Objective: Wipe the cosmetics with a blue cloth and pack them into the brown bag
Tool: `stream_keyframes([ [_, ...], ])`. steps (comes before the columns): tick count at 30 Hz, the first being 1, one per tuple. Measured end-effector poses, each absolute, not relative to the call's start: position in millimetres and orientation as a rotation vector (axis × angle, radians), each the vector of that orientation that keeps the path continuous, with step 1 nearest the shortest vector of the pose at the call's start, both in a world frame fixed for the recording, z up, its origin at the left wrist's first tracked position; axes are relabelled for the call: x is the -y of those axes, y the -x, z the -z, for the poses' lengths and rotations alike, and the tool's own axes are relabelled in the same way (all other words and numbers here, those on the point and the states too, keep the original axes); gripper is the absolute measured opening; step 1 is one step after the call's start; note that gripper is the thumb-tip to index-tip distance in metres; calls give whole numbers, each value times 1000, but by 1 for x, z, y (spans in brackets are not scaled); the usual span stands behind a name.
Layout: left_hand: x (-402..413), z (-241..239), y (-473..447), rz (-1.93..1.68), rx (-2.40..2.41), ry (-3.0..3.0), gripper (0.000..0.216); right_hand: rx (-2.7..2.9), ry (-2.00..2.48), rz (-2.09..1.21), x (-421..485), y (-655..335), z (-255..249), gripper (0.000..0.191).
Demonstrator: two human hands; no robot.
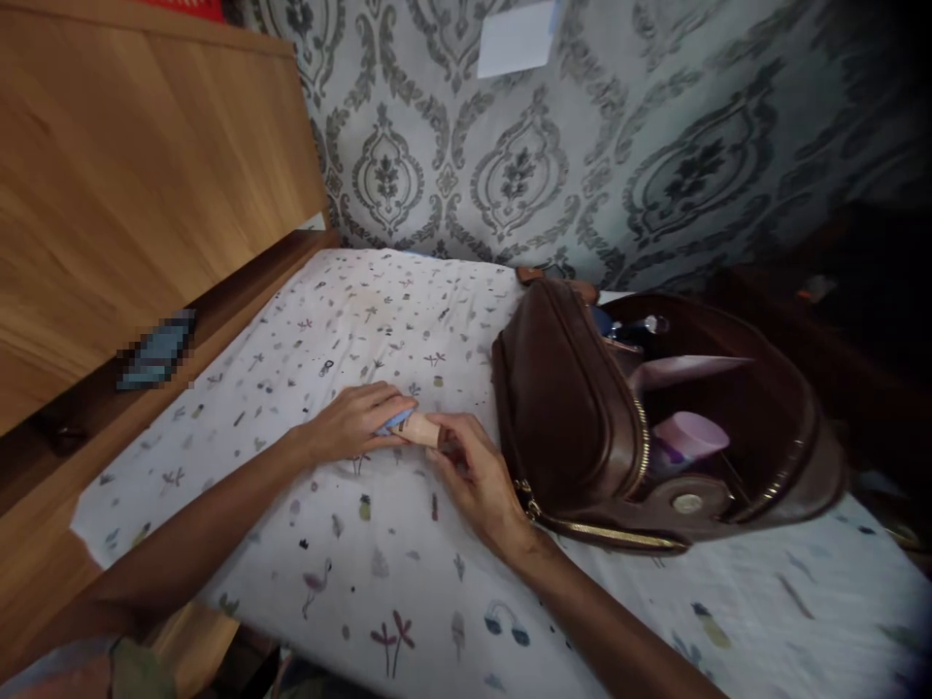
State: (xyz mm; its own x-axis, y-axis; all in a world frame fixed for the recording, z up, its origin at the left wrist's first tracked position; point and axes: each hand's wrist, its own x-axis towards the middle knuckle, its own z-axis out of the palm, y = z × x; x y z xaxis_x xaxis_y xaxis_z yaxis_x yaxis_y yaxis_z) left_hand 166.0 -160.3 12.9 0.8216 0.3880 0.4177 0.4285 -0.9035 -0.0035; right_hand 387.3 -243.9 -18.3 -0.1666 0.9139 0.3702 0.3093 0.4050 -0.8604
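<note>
A small beige cosmetic bottle or tube point(422, 429) lies sideways between my two hands, above the printed cloth point(379, 335). My left hand point(360, 419) is closed around its left end, with a bit of blue material point(397, 419) showing at the fingers; whether that is a cloth or part of the bottle, I cannot tell. At the right end, the fingers and thumb of my right hand point(477, 476) pinch the same bottle. Just right of that hand stands an unzipped brown leather bag point(560, 388).
Inside the bag are a pink tube point(691, 437), a pale flat item point(684, 369) and several dark or shiny things. A wooden cabinet point(160, 165) borders the cloth at left. Patterned wallpaper point(516, 175) rises behind, with a white paper point(516, 39) on it.
</note>
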Motion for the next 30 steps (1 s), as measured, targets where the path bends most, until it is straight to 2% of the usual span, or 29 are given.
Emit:
stream_keyframes([
  [2,162,-14,-165,678,648,2880,47,1649,1092,-822,244,-387,19,38],
  [5,166,-16,-167,686,637,2819,44,1522,1163,-973,245,-386,20,65],
  [6,167,-16,-167,672,635,2797,43,1493,1179,-1014,245,-386,19,67],
  [9,172,-18,-169,618,617,2742,43,1461,1181,-1076,244,-387,18,51],
  [12,174,-18,-169,566,612,2730,42,1444,1157,-1088,242,-387,19,44],
  [20,172,-19,-165,572,639,2755,43,1483,1102,-993,244,-385,19,48],
  [23,175,-20,-167,574,613,2744,40,1489,1203,-979,244,-386,18,41],
  [27,177,-21,-169,554,610,2745,39,1523,1320,-991,246,-389,15,56],
  [30,177,-21,-168,578,624,2744,41,1497,1286,-977,247,-388,13,53],
])
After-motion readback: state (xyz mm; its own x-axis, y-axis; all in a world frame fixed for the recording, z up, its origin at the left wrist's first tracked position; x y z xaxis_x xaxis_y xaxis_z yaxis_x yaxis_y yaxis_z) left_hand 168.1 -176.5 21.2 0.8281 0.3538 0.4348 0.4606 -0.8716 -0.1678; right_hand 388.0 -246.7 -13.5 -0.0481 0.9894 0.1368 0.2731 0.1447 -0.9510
